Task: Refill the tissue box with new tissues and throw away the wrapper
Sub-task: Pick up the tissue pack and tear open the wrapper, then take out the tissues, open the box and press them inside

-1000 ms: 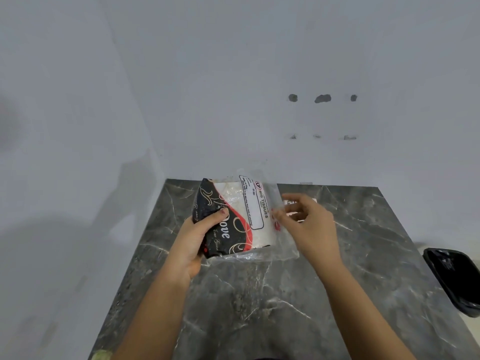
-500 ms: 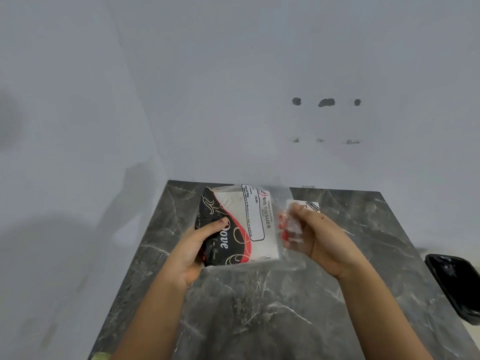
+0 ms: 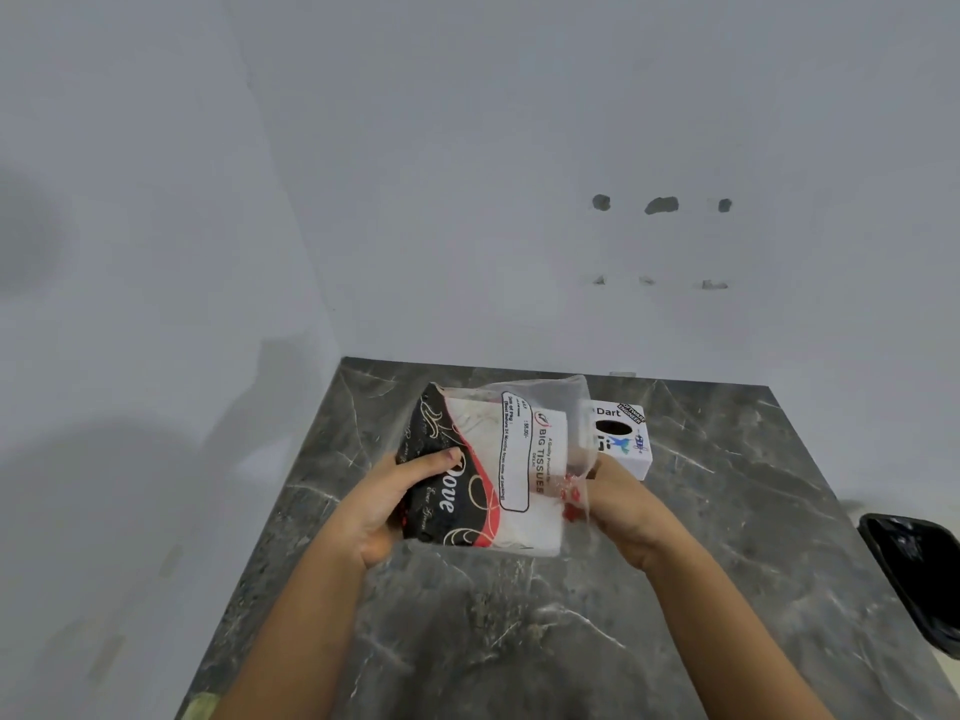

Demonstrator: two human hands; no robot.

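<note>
Over a dark marbled surface (image 3: 597, 641), a tissue pack (image 3: 483, 475) is held above the middle, left hand (image 3: 387, 504) clamping its printed end, right hand (image 3: 621, 504) pinching the clear wrapper's loose end. The white tissue box (image 3: 623, 439) waits near the far edge. Opening appears underway; next, probably, drawing the tissues free.

Grey marble counter (image 3: 701, 553), seemingly pitted white walls (image 3: 467, 148)

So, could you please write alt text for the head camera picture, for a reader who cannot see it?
Two bare hands hold a clear plastic pack of white tissues above a dark grey marble table: left hand grips its black printed end, right hand its loose clear end. A white cardboard tissue box stands behind; a black bin sits right.
</note>
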